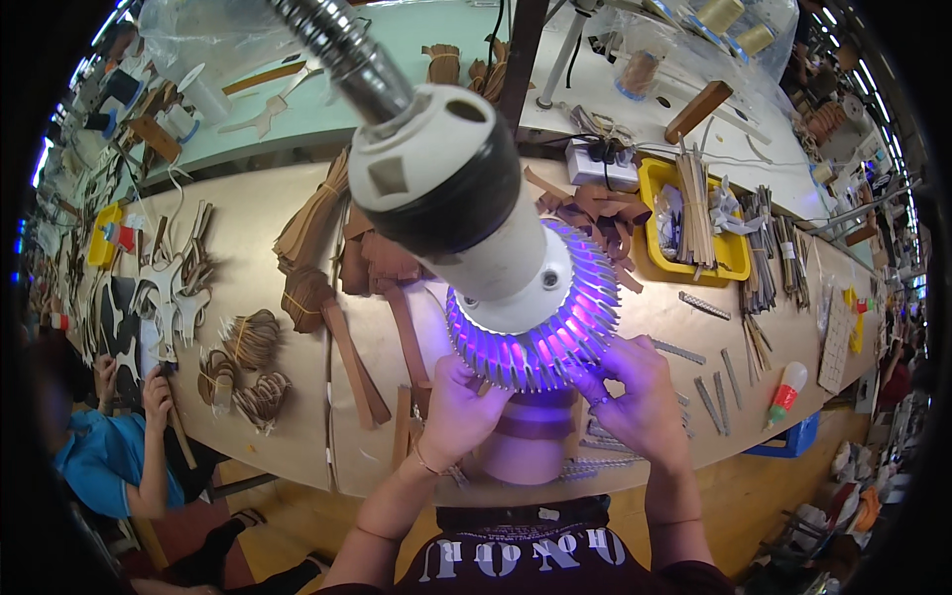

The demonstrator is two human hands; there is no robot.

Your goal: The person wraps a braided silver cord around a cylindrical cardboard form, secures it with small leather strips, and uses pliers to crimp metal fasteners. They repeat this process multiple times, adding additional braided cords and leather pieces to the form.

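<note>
A lamp with a white and black neck and a finned, purple-glowing rim hangs over the work and hides much of it. My left hand is at the rim's lower left, fingers curled and partly covered by the lamp. At the lower right, my right hand has thumb and fingers bent together as in a pinch. What they grip is hidden under the lamp. Between my wrists stands a rounded, pinkish cylindrical form with a brown band across it. Braided grey strips lie beside my right wrist.
Brown strip bundles lie on the bench to the left, near coiled bundles. A yellow tray of thin sticks stands back right, beside a white power strip. A red-and-white bottle lies right. A co-worker in blue works at far left.
</note>
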